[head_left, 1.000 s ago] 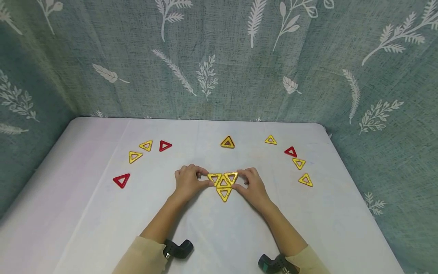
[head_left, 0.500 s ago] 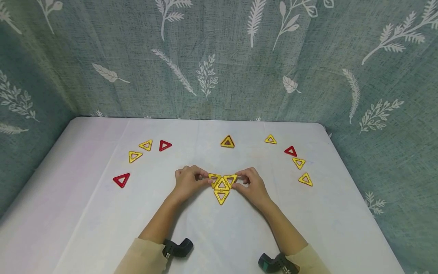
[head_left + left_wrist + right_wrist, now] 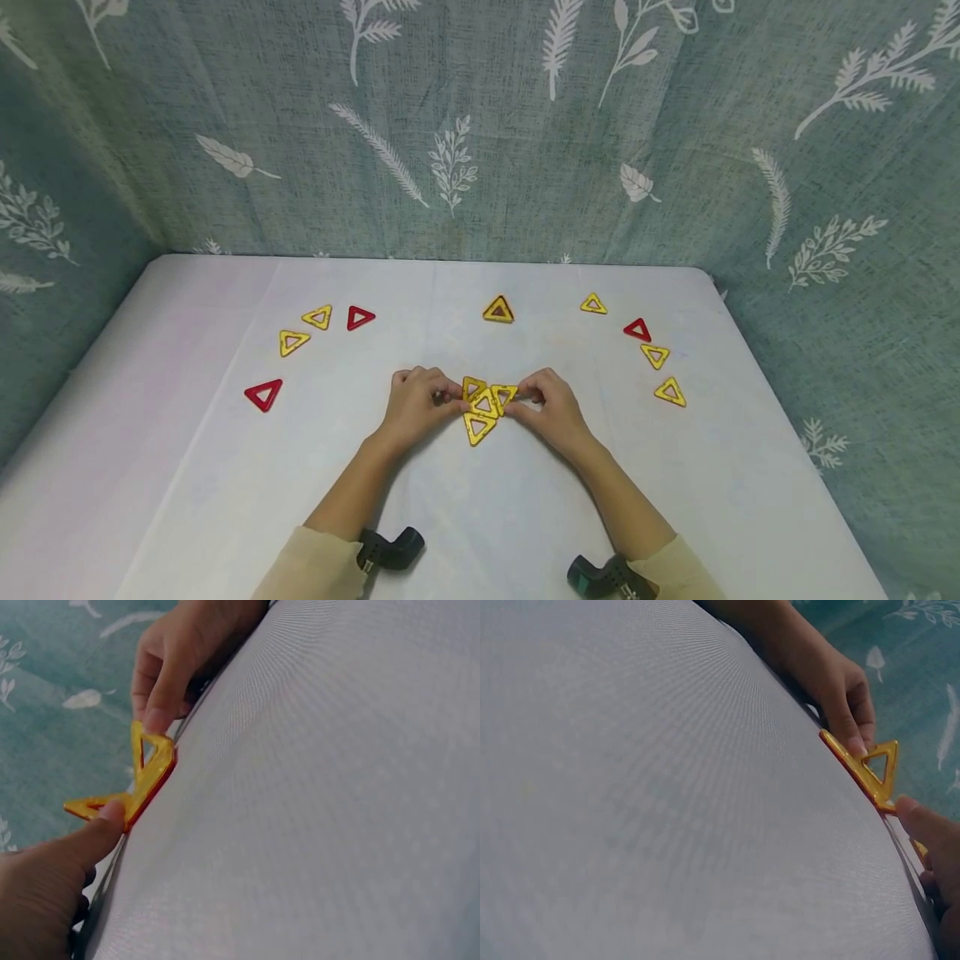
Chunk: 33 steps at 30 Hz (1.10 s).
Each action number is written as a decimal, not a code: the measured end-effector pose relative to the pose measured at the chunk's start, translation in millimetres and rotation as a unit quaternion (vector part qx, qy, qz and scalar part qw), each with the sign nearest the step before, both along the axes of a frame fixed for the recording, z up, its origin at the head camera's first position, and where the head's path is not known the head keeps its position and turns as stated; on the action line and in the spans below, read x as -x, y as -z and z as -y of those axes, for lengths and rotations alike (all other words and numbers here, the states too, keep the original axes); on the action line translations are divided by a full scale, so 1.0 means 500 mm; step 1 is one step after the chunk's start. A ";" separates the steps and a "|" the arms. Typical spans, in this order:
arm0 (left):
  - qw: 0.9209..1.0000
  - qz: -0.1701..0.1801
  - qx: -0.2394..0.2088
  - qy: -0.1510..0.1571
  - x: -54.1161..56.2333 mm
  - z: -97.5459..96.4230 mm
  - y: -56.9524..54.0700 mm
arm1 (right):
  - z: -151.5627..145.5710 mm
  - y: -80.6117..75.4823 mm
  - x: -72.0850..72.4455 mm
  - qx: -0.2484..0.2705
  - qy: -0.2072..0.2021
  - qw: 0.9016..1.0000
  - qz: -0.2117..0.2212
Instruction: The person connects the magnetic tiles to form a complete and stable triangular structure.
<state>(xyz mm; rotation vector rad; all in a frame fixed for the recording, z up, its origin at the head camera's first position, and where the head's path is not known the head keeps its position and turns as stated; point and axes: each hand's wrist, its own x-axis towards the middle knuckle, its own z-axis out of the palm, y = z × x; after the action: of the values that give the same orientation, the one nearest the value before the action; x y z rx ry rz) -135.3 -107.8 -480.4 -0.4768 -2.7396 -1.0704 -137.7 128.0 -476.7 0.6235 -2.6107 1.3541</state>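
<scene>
Four-part joined work lies between my hands in the head view: a middle yellow magnetic triangle tile (image 3: pixel 494 402) with a left tile (image 3: pixel 467 382), a right tile (image 3: pixel 507 387) and a front tile (image 3: pixel 480 417) along its sides. My left hand (image 3: pixel 420 402) pinches the left tile between thumb and fingers. On the other side my right hand (image 3: pixel 553 408) pinches the right tile. The left wrist view shows the two side tiles (image 3: pixel 139 791) tilted up from the table, with the left thumb (image 3: pixel 111 814) on one. Part of the left tile is behind the fingers.
Loose triangle tiles lie around: yellow (image 3: pixel 292 350) and red (image 3: pixel 279 392) at left, yellow (image 3: pixel 666 393) and red (image 3: pixel 634 336) at right. A stacked-looking yellow tile (image 3: pixel 498 318) is behind the hands. A leaf-patterned curtain (image 3: pixel 480 125) borders the white table (image 3: pixel 187 333).
The side tiles have tilted up and come closer together between my hands. The joined piece has turned slightly, its front tile shifting left; my left hand has moved slightly right.
</scene>
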 end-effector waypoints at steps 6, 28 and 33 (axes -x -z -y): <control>0.999 -0.044 0.008 0.025 -0.004 -0.001 0.003 | -0.001 0.009 -0.001 -0.090 -0.019 0.991 -0.101; 0.998 -0.064 0.000 0.030 -0.007 -0.009 -0.003 | 0.017 0.017 -0.001 -0.081 -0.039 0.973 -0.211; 0.997 -0.066 -0.001 0.035 -0.010 -0.009 -0.001 | 0.020 0.020 -0.005 -0.088 -0.038 0.971 -0.218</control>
<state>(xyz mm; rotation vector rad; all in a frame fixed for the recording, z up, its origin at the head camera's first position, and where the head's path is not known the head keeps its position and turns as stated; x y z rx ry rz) -130.5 -103.2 -480.0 -0.6239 -2.6238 -1.0179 -135.0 118.3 -486.5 0.9356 -2.3756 0.8783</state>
